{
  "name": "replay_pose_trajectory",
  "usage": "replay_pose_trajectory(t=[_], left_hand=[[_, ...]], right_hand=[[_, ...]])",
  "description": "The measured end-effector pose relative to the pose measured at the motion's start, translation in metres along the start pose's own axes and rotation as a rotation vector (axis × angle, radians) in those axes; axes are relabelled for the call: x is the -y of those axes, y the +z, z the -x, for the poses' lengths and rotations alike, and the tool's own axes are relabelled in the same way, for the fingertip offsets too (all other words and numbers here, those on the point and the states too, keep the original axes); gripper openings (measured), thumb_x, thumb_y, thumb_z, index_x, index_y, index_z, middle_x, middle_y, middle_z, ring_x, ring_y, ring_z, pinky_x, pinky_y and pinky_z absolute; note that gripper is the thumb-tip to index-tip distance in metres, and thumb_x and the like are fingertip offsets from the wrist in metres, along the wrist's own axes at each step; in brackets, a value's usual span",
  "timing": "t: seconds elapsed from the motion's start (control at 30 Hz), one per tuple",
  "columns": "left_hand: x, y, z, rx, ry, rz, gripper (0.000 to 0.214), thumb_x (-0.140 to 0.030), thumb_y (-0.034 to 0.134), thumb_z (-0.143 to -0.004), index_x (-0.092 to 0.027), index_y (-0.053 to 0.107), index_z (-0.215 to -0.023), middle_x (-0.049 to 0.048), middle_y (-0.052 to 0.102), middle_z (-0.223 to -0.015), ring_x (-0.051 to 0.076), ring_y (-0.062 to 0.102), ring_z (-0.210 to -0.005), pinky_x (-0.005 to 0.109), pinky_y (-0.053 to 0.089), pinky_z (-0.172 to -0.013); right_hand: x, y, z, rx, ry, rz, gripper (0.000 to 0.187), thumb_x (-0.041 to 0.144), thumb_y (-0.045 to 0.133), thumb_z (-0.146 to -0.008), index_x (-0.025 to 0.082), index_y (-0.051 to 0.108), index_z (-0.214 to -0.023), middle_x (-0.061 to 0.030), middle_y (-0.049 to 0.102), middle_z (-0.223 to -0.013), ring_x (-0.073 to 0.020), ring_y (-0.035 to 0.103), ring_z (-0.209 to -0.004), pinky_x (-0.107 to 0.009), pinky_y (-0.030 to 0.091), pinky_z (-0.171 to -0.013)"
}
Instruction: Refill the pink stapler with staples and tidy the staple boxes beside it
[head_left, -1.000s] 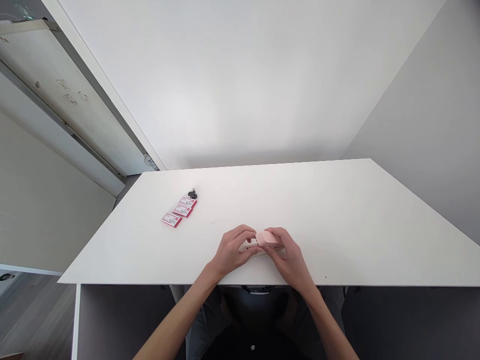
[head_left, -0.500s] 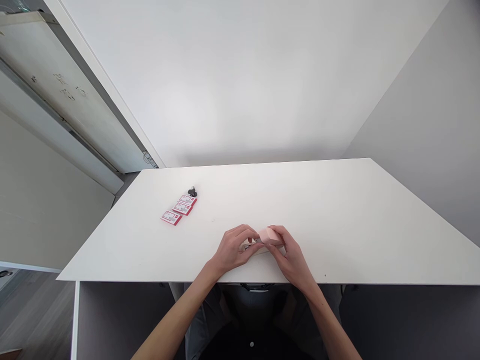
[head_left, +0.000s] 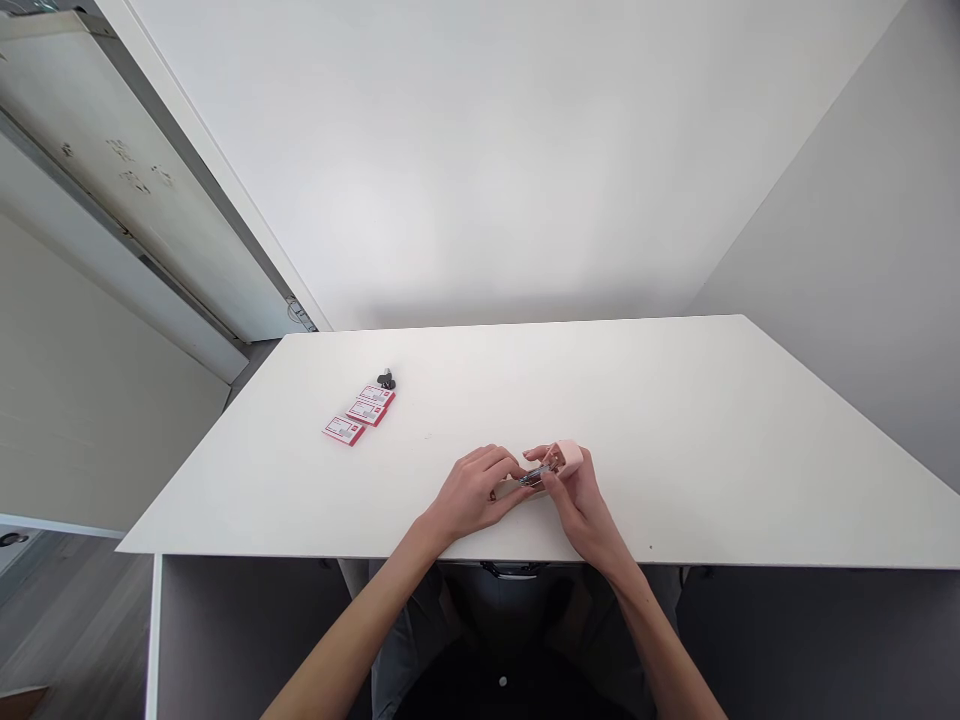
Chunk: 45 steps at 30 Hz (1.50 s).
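Note:
A pale pink stapler (head_left: pixel 568 457) is held near the table's front edge, with its top cover raised and its metal inside showing. My right hand (head_left: pixel 588 512) is closed around the raised cover at the right end. My left hand (head_left: pixel 474 494) grips the stapler's lower part from the left, its fingertips by the metal rail (head_left: pixel 534 476). Part of the base lies hidden beneath my fingers.
Several small red-and-white boxes (head_left: pixel 367 412) lie at the left of the white table (head_left: pixel 675 430). Just behind them sits a small black object (head_left: pixel 386 380) with a metal part. A white wall (head_left: pixel 510 180) rises beyond the back edge.
The stapler's pink cover has swung up and back to the right in my right hand, exposing the metal rail. My left hand stays nearly in place.

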<state>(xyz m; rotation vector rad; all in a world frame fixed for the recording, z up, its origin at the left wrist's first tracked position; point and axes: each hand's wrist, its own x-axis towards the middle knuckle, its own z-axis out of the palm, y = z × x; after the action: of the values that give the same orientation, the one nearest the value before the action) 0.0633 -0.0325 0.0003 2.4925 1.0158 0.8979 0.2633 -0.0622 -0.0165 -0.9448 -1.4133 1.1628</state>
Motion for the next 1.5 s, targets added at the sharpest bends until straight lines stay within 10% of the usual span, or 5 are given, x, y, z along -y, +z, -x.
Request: replay_pose_trajectory(t=[0.57,1.13,1.5], left_hand=[[-0.001,-0.004,-0.003,0.121,-0.101,0.024,0.047,-0.045,0.078,-0.087,-0.025,0.059,-0.125,0.0049,0.072,-0.111,0.024,0.065,-0.103,0.041,0.050,-0.093],[0.015,0.004,0.002,-0.176,-0.299,-0.167,0.030,-0.030,0.074,-0.094,-0.023,0.063,-0.120,0.0060,0.073,-0.118,0.027,0.061,-0.119,0.046,0.045,-0.102],[0.014,-0.004,0.002,-0.295,-0.184,-0.304,0.036,-0.038,0.071,-0.096,-0.025,0.060,-0.128,0.0096,0.069,-0.131,0.028,0.054,-0.132,0.049,0.037,-0.111]], right_hand=[[0.004,-0.004,-0.007,-0.341,0.160,-0.109,0.041,0.056,0.051,-0.104,0.029,0.054,-0.135,-0.0081,0.070,-0.129,-0.0273,0.059,-0.136,-0.054,0.046,-0.116],[-0.007,-0.008,-0.004,-0.581,0.229,-0.034,0.066,0.051,0.062,-0.098,0.029,0.038,-0.155,-0.0118,0.041,-0.165,-0.0294,0.044,-0.152,-0.050,0.042,-0.122],[-0.015,-0.008,-0.003,-0.557,0.185,-0.057,0.062,0.044,0.062,-0.096,0.024,0.043,-0.151,-0.0117,0.039,-0.167,-0.0297,0.032,-0.159,-0.054,0.030,-0.130]])
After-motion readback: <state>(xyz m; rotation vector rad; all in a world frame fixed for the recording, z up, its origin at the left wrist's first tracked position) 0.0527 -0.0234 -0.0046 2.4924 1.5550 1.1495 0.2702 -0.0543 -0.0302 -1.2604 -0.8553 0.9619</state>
